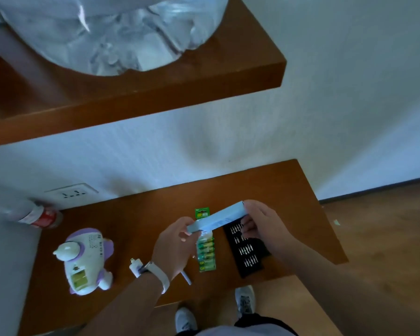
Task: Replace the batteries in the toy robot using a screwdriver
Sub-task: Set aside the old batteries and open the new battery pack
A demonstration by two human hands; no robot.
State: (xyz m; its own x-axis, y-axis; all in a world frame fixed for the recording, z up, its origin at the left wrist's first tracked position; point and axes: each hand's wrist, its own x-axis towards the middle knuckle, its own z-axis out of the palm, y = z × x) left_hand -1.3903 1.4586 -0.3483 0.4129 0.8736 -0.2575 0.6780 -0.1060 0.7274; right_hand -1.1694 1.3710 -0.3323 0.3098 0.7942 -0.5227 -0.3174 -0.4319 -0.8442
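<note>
Nearest to me: my shoes (245, 299) on the wood floor at the table (143, 214) edge, and a pale watch band (159, 275) on my left wrist.

Grip: both hands are raised above the table and share one load, a long light-blue case (218, 218). My left hand (174, 241) pinches its lower end between thumb and curled fingers. My right hand (264, 224) is wrapped round the upper end. Neither hand holds anything else.

Directly beneath the case lies a black bit tray (247, 251) with rows of small metal bits. Just beside it, to the left, is a green battery pack (205, 251), seemingly unopened. A slim pale rod (186, 278), possibly the screwdriver handle, shows below my left hand. A small white item (135, 266) sits by the wrist; I cannot identify it.

The toy robot (85, 260) lies on the table well to the left, untouched. A yellow-green patch shows on its body; blur prevents saying whether the cover is off.

Assessment: the tool-kit stage is in hand, and the case is likely the tray's sleeve. The next move calls for setting it aside, clear of the tray, then selecting a bit.

Farther: a red-labelled bottle (32, 213), a wall socket (72, 191), and an upper shelf (180, 93) bearing a plastic bag (107, 32).
</note>
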